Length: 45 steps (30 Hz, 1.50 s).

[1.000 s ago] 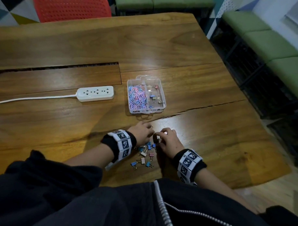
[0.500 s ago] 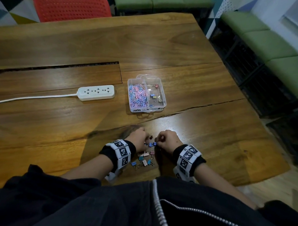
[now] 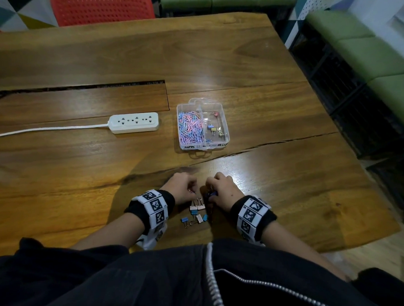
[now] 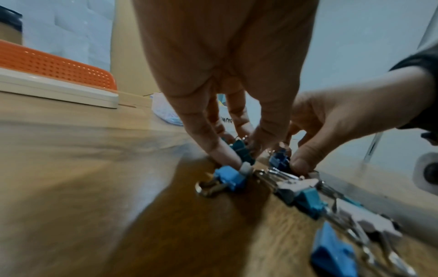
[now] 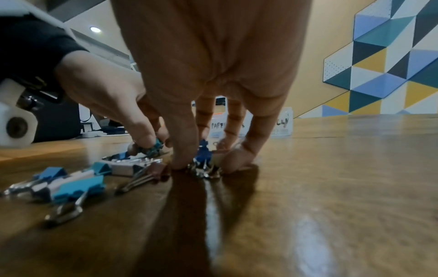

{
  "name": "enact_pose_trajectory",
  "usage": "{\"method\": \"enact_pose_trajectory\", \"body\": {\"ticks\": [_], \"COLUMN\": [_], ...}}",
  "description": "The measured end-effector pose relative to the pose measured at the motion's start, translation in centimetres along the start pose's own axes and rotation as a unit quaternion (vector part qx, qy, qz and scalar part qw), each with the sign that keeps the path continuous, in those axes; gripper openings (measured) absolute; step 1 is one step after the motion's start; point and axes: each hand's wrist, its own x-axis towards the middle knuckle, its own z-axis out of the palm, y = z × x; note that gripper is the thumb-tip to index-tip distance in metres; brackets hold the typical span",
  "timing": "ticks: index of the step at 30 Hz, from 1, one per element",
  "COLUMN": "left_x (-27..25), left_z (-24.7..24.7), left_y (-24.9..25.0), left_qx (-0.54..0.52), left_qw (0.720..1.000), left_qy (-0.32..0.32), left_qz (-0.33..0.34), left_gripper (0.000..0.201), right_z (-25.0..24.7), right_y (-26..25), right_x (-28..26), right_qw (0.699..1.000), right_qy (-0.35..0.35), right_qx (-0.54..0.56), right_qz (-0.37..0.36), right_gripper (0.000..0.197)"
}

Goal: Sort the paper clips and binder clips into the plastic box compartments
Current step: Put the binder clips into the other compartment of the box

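Head: plastic box [image 3: 227, 138] holds paper clips [image 3: 190, 128] left, few binder clips right; more loose binder clips [image 3: 197, 212] on surface | Left wrist: left hand [image 4: 227, 78] pinches teal clip [image 4: 241, 150] | Right wrist: right hand [image 5: 213, 78] pinches dark-blue clip [image 5: 203, 152]

The wooden surface [image 3: 239, 60] carried a clear plastic box [image 3: 226, 129] and, just to its left, a white power strip [image 3: 134, 122] with its cord. Loose binder clips [image 3: 195, 213] lay near the front edge, well apart from the box.
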Motion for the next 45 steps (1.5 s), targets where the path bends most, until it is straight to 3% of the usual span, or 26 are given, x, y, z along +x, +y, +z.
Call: {"method": "enact_pose_trajectory", "body": {"ticks": [8,13,16,19,25,27,30,32,34,37,40,43,45], "left_x": [1.6,5.7,8.0,8.6,4.5,2.3,-0.7,-2.3,-3.4,-4.0,-4.2,-4.4,-4.5], "left_z": [-2.1,-5.5,-6.8,-6.5,-4.8,-4.1,-2.6,-1.3,-0.2,0.9,2.0,3.0,3.4], "left_y": [2.7,6.8,8.0,7.5,4.8,3.4,0.8,-0.4,-0.7,-0.5,0.2,0.8,0.9], "left_qx": [-0.203,-0.344,-0.374,-0.328,-0.305,-0.258,-0.115,-0.027,0.060,0.111,0.140,0.169,0.167], "left_qw": [0.978,0.925,0.906,0.927,0.944,0.961,0.993,0.996,0.991,0.989,0.986,0.983,0.984], "left_qy": [0.035,0.160,0.192,0.165,0.122,0.104,0.004,-0.081,-0.113,-0.098,-0.095,-0.076,-0.055], "left_qz": [-0.014,-0.022,-0.052,-0.073,-0.017,0.002,-0.010,-0.033,-0.027,-0.009,-0.011,-0.006,0.002], "left_gripper": [0.019,0.019,0.008,0.012,0.032,0.030,0.033,0.046,0.064,0.085,0.094,0.085,0.073], "right_z": [-0.4,-0.3,-0.1,-0.2,-0.8,-1.6,-4.3,-6.8,-9.3,-11.8,-11.9,-9.3,-6.4], "right_y": [1.4,2.5,3.0,3.3,3.6,3.7,3.2,2.2,0.9,-0.8,-1.3,-0.5,0.8], "right_x": [-0.4,-0.8,-0.7,-0.6,-0.3,0.2,1.4,2.5,3.7,4.8,4.9,3.3,1.9], "right_qw": [0.995,0.989,0.984,0.984,0.982,0.969,0.937,0.917,0.907,0.899,0.915,0.935,0.959], "right_qy": [0.051,0.084,0.117,0.112,0.102,0.094,0.084,0.103,0.141,0.185,0.180,0.174,0.123], "right_qx": [0.078,0.087,0.090,0.086,0.110,0.185,0.312,0.368,0.385,0.391,0.358,0.305,0.247], "right_qz": [0.046,0.081,0.098,0.106,0.117,0.135,0.136,0.116,0.097,0.062,0.050,0.059,0.058], "right_gripper": [0.020,0.004,0.009,0.009,0.004,0.020,0.029,0.028,0.025,0.008,0.031,0.031,0.035]}}
